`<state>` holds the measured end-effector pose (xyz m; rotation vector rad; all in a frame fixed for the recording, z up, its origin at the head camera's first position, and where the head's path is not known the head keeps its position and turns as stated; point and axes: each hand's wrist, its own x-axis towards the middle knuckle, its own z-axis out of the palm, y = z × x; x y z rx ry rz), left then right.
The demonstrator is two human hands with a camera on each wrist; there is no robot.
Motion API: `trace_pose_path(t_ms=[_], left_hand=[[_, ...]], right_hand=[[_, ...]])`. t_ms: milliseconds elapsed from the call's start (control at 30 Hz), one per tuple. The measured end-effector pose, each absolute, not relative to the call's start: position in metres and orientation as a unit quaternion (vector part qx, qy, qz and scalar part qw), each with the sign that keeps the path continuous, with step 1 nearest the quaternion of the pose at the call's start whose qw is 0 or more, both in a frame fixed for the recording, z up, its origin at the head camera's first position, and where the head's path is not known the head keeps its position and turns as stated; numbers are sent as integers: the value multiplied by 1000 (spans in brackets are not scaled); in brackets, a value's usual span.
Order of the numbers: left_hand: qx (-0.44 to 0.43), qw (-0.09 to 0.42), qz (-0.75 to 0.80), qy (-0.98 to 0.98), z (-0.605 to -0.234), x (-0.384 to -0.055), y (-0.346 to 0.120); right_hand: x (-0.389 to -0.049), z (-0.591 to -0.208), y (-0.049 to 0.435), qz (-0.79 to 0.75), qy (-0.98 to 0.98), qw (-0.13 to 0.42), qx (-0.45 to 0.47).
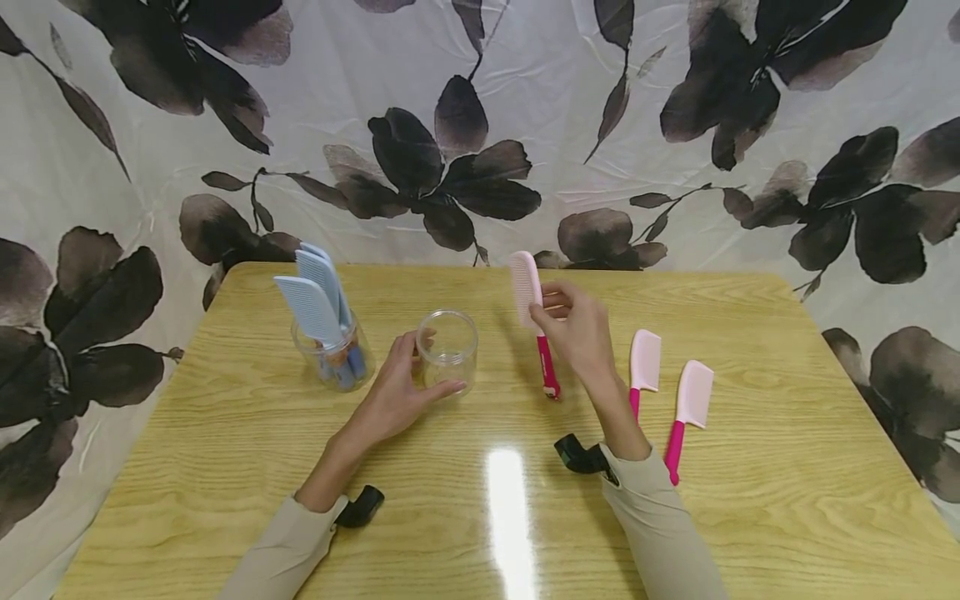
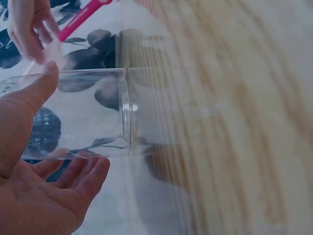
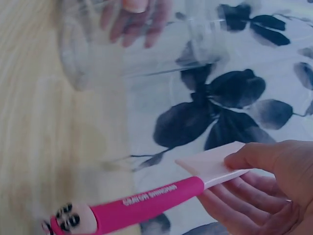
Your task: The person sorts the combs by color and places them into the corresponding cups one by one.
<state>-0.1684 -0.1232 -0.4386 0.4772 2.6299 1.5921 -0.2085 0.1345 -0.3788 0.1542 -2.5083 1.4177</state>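
A clear jar (image 1: 447, 350) stands upright on the table, with nothing seen inside it. My left hand (image 1: 401, 387) grips the jar from its left side, thumb in front and fingers behind. To the right of the jar, my right hand (image 1: 577, 329) pinches a pink comb (image 1: 527, 287) by its toothed part. That comb is upright, its magenta handle (image 3: 146, 205) pointing down, with a small face figure at the end. Two more pink combs, one nearer (image 1: 645, 362) and one farther right (image 1: 693, 396), lie on the table beside my right forearm.
Another clear jar (image 1: 300, 342) at the left holds several light blue combs (image 1: 311, 308), teeth up and handles down. Behind the wooden table (image 1: 420, 500) hangs a white cloth (image 1: 315, 83) with dark flowers. Black wrist cameras (image 1: 360, 507) sit on both wrists.
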Motion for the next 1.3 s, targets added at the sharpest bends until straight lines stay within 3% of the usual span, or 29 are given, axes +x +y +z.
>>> trace_pose_path(t_ms=[667,1300], left_hand=[[152,12,500,853,-440,-170,-121],[144,11,498,855,-441,-166,-121]], right_hand=[[-200,-358,141,583,-780,213,85],[-195,-351,128,755,-577,286,122]])
